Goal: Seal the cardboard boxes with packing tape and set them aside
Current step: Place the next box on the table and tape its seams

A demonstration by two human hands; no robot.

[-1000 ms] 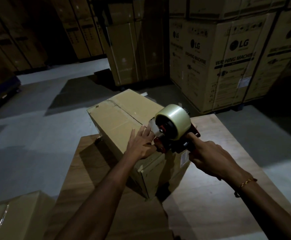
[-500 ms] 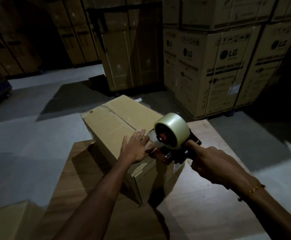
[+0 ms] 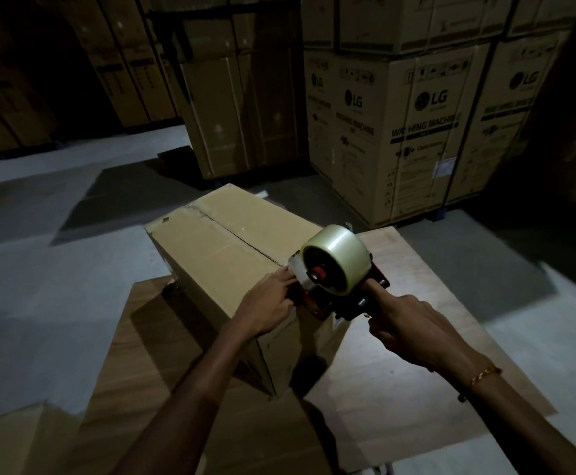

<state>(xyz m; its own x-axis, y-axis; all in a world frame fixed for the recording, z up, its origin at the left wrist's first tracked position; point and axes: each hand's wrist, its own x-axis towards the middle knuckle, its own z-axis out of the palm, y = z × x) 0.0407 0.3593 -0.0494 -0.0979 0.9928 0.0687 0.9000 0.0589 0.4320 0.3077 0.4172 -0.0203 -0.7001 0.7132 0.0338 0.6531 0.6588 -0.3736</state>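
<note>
Cardboard box point(image 3: 225, 255) on wooden table point(image 3: 427, 337), left hand point(image 3: 268, 305) flat on its near top edge, fingers straight, right hand point(image 3: 413, 329) wrapped around tape dispenser point(image 3: 334, 269) handle at box's near end

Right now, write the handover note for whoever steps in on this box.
Left hand: fingers flat, pressing the tape end onto the near edge of the cardboard box.
Right hand: grips the handle of the tape dispenser, which sits at the box's near end.
The box stands on a wooden board.
Done: tape started.
Left: run tape along the open centre seam, cut, set the box aside.
</note>
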